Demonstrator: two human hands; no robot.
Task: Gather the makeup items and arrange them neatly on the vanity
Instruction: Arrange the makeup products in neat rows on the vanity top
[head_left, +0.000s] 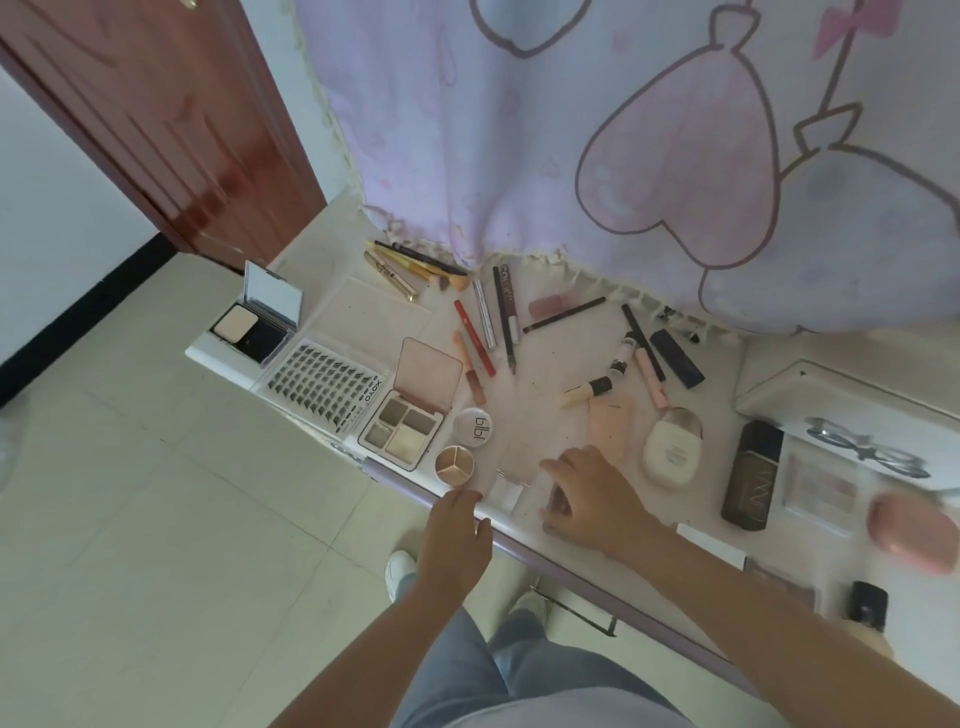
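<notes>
Makeup lies scattered on the white vanity top (322, 270). My right hand (592, 493) curls over a small clear compact with a brownish pan (557, 503) near the front edge, thumb and fingers on either side of it. My left hand (457, 540) hovers at the vanity's front rim, fingers relaxed and holding nothing, just below a round three-part pot (454, 466). Beside that pot are a white round jar (474, 427) and an open four-pan eyeshadow palette (402, 428). Pencils and lip pens (485, 332) lie in a loose fan further back.
A lash tray (327, 382) and an open powder compact (254, 322) sit at the left end. Brushes (415, 265) lie by the curtain (623, 156). To the right are a cream bottle (670, 447), a dark foundation bottle (753, 475), a pink case (914, 530) and a white box (810, 395).
</notes>
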